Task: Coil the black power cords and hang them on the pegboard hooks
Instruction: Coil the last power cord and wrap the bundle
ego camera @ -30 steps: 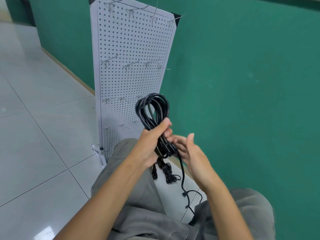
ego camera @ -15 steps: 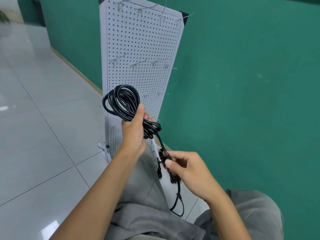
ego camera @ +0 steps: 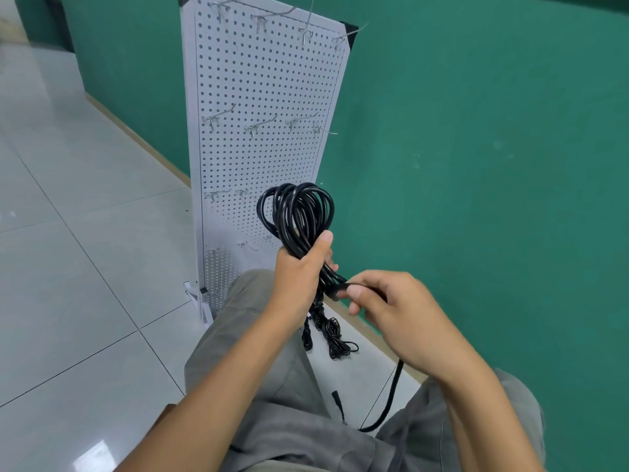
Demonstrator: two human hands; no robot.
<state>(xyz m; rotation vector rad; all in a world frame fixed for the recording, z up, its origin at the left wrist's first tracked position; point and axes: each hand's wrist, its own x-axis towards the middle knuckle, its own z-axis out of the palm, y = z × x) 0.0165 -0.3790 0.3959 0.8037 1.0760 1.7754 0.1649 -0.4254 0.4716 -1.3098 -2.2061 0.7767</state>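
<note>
My left hand [ego camera: 299,270] grips a black power cord coil [ego camera: 297,216] by its lower part, its loops standing upright in front of the white pegboard [ego camera: 265,83]. My right hand [ego camera: 384,301] pinches the cord's loose tail right beside the bundle. The tail [ego camera: 391,400] hangs down below that hand and ends in a plug [ego camera: 338,401] above my lap. Bare metal hooks [ego camera: 258,126] stick out of the pegboard in rows.
Another coiled black cord [ego camera: 335,335] lies on the tiled floor at the foot of the green wall [ego camera: 476,165]. My grey-trousered knees [ego camera: 258,335] fill the bottom of the view. The pegboard stands on a white foot [ego camera: 199,301].
My left hand has carried the coil back to the right, in front of the pegboard's lower part. My right hand has risen and brought the cord's tail up against the bundle.
</note>
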